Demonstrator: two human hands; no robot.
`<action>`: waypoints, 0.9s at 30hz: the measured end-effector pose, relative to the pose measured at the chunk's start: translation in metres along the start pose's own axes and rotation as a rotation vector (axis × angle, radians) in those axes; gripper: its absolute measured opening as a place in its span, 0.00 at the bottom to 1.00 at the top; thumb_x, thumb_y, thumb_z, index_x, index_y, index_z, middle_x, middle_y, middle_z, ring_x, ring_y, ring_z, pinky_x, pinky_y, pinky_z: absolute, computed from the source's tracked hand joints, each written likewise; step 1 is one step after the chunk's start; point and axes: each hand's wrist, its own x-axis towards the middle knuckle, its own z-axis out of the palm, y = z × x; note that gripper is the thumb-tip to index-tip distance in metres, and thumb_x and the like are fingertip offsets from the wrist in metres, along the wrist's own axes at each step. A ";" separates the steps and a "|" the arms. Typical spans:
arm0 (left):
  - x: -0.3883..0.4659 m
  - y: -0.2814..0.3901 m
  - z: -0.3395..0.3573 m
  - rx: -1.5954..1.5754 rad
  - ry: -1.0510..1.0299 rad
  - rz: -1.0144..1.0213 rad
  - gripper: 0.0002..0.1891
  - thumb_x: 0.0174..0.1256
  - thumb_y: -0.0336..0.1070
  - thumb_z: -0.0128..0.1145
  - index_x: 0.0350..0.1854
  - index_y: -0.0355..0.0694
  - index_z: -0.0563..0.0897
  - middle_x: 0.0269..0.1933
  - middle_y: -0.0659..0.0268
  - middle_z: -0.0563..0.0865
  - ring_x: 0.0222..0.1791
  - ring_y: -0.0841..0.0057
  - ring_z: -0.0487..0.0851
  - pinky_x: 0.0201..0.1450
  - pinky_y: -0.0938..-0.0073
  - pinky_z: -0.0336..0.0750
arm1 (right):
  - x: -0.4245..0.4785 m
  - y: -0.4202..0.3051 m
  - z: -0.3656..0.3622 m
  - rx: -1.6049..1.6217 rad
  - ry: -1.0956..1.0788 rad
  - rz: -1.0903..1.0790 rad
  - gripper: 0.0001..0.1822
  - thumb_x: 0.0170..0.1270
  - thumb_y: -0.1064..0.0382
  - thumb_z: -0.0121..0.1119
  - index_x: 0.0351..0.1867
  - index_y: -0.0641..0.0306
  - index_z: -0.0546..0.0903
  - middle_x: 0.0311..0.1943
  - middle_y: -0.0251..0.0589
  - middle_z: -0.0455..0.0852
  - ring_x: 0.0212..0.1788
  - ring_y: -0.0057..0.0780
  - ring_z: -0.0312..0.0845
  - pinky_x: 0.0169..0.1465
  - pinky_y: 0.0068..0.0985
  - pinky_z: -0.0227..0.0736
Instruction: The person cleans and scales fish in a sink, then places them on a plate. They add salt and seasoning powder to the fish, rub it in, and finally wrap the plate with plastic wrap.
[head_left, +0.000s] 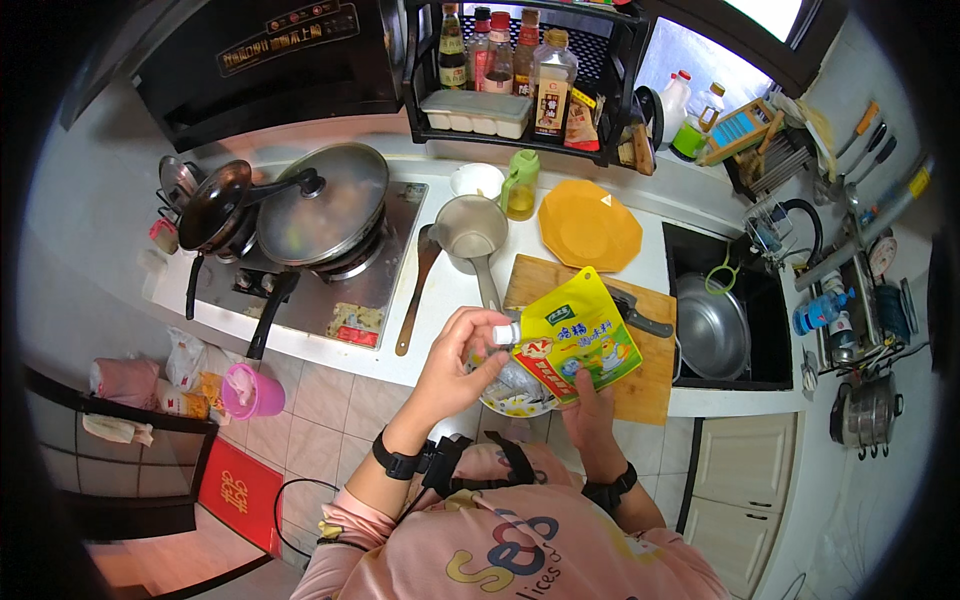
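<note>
A yellow and green foil pouch of chicken-flavour seasoning is tilted above the worktop, its white screw cap pointing left. My right hand grips the pouch by its lower edge, thumb on the printed face. Beside the cap, my left hand is cupped with thumb and fingers apart; whether its fingertips touch the cap is unclear. Below both hands is a flower-patterned round dish with clear plastic over it, partly hidden. Behind the pouch, a cleaver lies on a wooden cutting board.
A lidded pan with steamed glass sits on the gas stove, its handle jutting forward. Nearby are a wooden spatula, a grey saucepan, an oil jug and an orange plate. Right, the sink holds a metal basin.
</note>
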 end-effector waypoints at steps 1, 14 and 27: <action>0.001 0.003 -0.001 -0.071 -0.011 -0.004 0.13 0.59 0.28 0.59 0.47 0.37 0.76 0.41 0.68 0.72 0.35 0.84 0.69 0.41 0.84 0.66 | 0.000 0.000 0.001 0.020 0.010 0.005 0.25 0.64 0.76 0.48 0.63 0.64 0.59 0.57 0.45 0.70 0.58 0.35 0.70 0.61 0.39 0.69; 0.018 -0.007 0.002 -0.138 0.053 -0.006 0.30 0.59 0.43 0.60 0.59 0.42 0.59 0.52 0.64 0.69 0.57 0.72 0.66 0.53 0.74 0.64 | 0.009 0.000 0.008 0.104 -0.093 0.065 0.22 0.67 0.72 0.47 0.62 0.66 0.60 0.58 0.45 0.70 0.60 0.36 0.68 0.63 0.38 0.65; 0.018 0.031 -0.006 0.059 0.152 0.078 0.25 0.62 0.42 0.55 0.56 0.37 0.62 0.50 0.60 0.70 0.47 0.79 0.70 0.50 0.75 0.65 | 0.029 -0.007 0.035 0.044 -0.191 0.038 0.21 0.63 0.77 0.52 0.58 0.67 0.66 0.54 0.41 0.74 0.54 0.28 0.72 0.60 0.29 0.68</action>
